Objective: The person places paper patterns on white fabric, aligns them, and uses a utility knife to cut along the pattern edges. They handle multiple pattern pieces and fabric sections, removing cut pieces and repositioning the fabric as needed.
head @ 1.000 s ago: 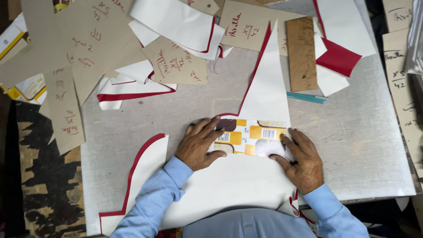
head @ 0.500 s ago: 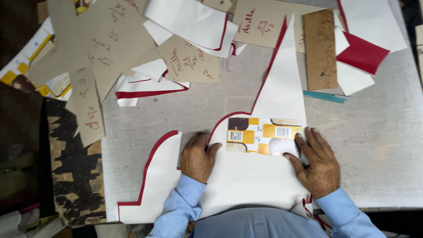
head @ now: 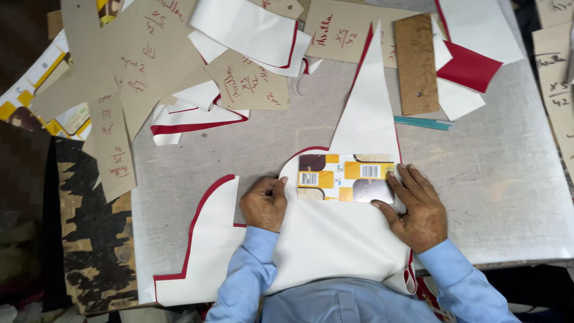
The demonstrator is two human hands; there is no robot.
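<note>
A large white sheet with a red edge (head: 341,239) lies on the grey table (head: 496,197), narrowing to a point at the far side. A flattened yellow and brown printed card (head: 345,176) lies across the sheet. My left hand (head: 264,203) is curled at the card's left end, fingers pressing the sheet there. My right hand (head: 418,206) lies flat with fingers spread, its tips on the card's right end. Neither hand grips anything.
Another white, red-edged piece (head: 203,251) lies at the left. Brown paper patterns with red writing (head: 137,66), more white and red cut pieces (head: 251,30), a brown wooden block (head: 417,63) and a teal pen (head: 423,123) cover the far half. A dark worn board (head: 84,239) borders the left edge.
My left hand has slid off the card to its left end and curled up. The printed card now shows in full. My right hand stays at its right end.
</note>
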